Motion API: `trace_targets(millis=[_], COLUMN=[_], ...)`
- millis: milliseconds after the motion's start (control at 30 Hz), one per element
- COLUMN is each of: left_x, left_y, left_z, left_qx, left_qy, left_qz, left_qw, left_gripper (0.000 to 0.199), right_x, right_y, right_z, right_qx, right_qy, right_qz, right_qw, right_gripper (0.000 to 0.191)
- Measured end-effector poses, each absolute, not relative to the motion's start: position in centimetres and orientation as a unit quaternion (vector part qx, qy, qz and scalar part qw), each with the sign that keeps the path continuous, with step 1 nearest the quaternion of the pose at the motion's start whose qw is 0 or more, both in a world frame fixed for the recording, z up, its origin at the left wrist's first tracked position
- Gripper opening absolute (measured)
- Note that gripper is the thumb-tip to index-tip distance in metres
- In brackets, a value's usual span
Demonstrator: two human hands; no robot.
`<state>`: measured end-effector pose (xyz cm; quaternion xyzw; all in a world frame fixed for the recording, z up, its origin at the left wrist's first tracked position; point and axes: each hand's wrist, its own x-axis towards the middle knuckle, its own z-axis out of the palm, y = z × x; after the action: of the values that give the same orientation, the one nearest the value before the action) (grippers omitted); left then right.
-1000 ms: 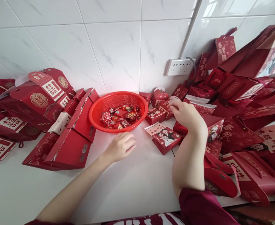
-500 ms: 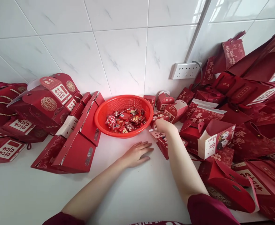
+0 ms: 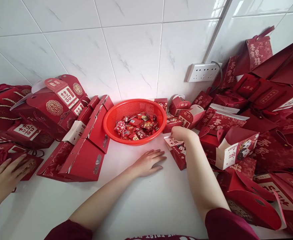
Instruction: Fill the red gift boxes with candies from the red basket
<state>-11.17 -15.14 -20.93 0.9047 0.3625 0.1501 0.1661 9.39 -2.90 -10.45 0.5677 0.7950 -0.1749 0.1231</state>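
On the white tabletop [image 3: 136, 210], at the wearer's twelve o'clock, sits a red perforated basket [image 3: 112, 119]; at one, a printed gift carton [image 3: 177, 156]. The right hand [image 3: 182, 133] bends down at the carton's far end, fingers hidden: whether clamped, I cannot tell. The left hand [image 3: 148, 162] lies palm down, fingers outstretched, thumb apart. Wrapped candies [image 3: 137, 126] line the basket.

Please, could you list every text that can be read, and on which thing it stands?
"囍": boxes at the left
"歡喜": two small boxes behind the right hand
"吾家有囍": upright box, upper right
Partly hidden by the right hand: print on the nearest box
Too small or blurred: candy wrappers, shirt lettering, remaining prints
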Motion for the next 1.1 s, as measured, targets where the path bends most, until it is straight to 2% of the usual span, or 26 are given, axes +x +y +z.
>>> trace_targets(millis=[67, 167, 200, 333, 367, 433, 567, 767, 933, 1100], left_x=[-11.1, -11.0, -11.0, -11.7, -11.9, -12.6, -13.7, -14.6, -14.1, -13.5], left_y=[-15.1, -15.1, -15.3, -16.9, -17.5, -18.6, -19.6, -19.2, -19.3, -19.3], left_z=[-20.9, -19.8, -18.9, -12.7, -10.8, -7.2, -4.0, -5.7, -6.2, -6.2], left_qx=[0.906, 0.908, 0.909, 0.905, 0.903, 0.879, 0.847, 0.875, 0.877, 0.894], left_qy=[0.36, 0.355, 0.353, 0.355, 0.354, 0.37, 0.436, 0.448, 0.449, 0.424], left_qz=[0.162, 0.186, 0.195, 0.23, 0.243, 0.28, 0.282, 0.18, 0.171, 0.135], left_qw=[0.151, 0.12, 0.107, 0.038, 0.012, -0.109, -0.116, -0.042, 0.011, 0.049], left_gripper=[0.045, 0.026, 0.025, 0.046, 0.045, 0.04, 0.018, 0.026, 0.029, 0.018], right_x=[10.2, 11.5, 11.9, 12.3, 12.1, 11.3, 9.0, 7.6, 8.4, 8.6], right_y=[-4.0, -6.6, -7.6, -11.5, -12.2, -13.0, -13.4, -13.2, -13.2, -13.0], right_z=[-8.7, -5.9, -5.0, -2.4, -2.1, -1.7, -1.9, -2.4, -2.1, -2.1], right_qx=[0.558, 0.548, 0.545, 0.449, 0.416, 0.365, 0.318, 0.271, 0.265, 0.286], right_qy=[0.805, 0.819, 0.824, 0.877, 0.887, 0.898, 0.912, 0.93, 0.93, 0.925], right_qz=[-0.171, -0.154, -0.145, -0.136, -0.146, -0.171, -0.208, -0.224, -0.228, -0.214], right_qw=[0.103, 0.064, 0.048, -0.101, -0.137, -0.177, -0.153, -0.107, -0.114, -0.127], right_gripper=[0.021, 0.031, 0.033, 0.036, 0.036, 0.034, 0.033, 0.031, 0.03, 0.027])
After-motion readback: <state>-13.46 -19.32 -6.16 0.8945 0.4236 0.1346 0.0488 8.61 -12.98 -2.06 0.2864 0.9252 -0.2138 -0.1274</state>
